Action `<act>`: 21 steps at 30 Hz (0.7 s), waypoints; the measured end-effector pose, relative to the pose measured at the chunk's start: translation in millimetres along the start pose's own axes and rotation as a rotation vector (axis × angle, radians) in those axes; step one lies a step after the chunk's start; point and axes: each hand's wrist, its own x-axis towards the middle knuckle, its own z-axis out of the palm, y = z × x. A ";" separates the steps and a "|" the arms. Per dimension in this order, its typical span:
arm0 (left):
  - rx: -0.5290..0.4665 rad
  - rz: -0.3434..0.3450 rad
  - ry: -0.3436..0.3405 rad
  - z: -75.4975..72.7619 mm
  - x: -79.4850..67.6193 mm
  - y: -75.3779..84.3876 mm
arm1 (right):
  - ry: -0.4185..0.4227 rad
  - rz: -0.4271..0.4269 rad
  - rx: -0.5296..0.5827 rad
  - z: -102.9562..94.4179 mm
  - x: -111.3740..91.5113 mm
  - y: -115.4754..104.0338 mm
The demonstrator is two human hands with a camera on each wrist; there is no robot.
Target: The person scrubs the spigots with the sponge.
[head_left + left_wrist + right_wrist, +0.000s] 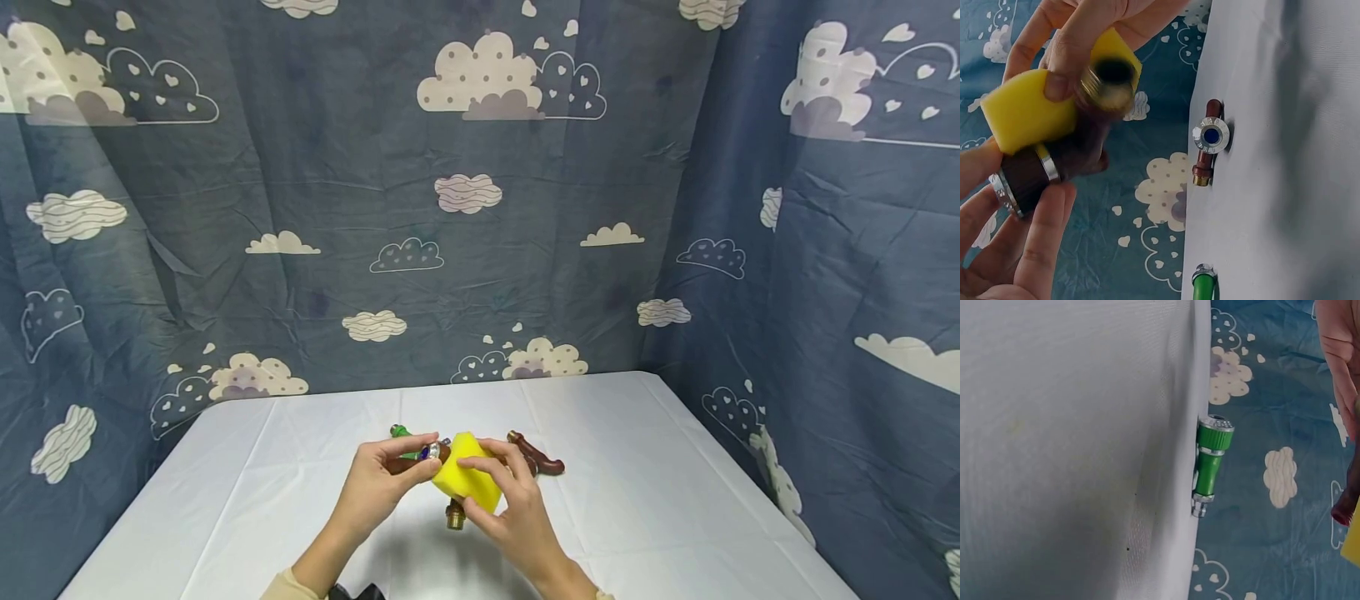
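My left hand (pixel 371 487) grips a dark brown hose spray nozzle (pixel 1082 147) by its round head, near the silver dial. The nozzle's brass threaded end points down and toward me in the head view. My right hand (pixel 517 508) holds a yellow sponge (pixel 467 475), bent against the nozzle, with its thumb below and fingers on top. The sponge hides much of the nozzle's body in the head view. Behind the hands, a second brown nozzle (pixel 543 462) lies to the right on the table. Farther left lies a green nozzle (pixel 1209 469), partly covered by my left hand in the head view.
A white cloth covers the table (pixel 637 533). Dark blue curtains (pixel 322 167) with cloud prints hang behind it and at both sides. A black object (pixel 356 592) shows at the bottom edge of the head view, its kind unclear.
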 end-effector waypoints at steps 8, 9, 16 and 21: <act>-0.018 -0.031 -0.114 -5.2 1.4 -1.0 | 0.021 -0.020 0.025 -1.4 0.5 0.0; -0.019 -0.032 -0.125 -6.0 1.5 -1.1 | 0.026 -0.022 0.027 -1.3 0.5 0.1; -0.029 0.014 -0.216 -11.6 1.8 0.3 | 0.052 0.047 0.030 -1.1 0.9 3.3; -0.042 0.071 -0.268 -14.1 1.5 1.3 | 0.024 0.217 0.134 -2.7 3.6 4.2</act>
